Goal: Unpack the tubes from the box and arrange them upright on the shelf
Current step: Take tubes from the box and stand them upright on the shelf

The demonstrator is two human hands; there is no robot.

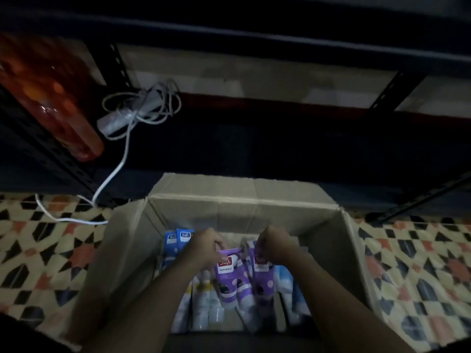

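Two purple tubes stand side by side in the middle of the box (242, 203). The left hand (207, 247) pinches the top edge of the left tube (228, 280), and the right hand (276, 244) has its fingers curled round the top of the right tube (263, 277). Two blue tubes (178, 239) stand upright at the box's far-left corner. Pale tubes (204, 304) lie along its near edge, perhaps three or four; the blur prevents a firm count. The open box sits on the patterned floor (38, 250), its far flap against the dark shelf (267, 149). At the shelf's left end lie one power strip (116, 122) with a coiled cord and one orange bottle (51, 98).
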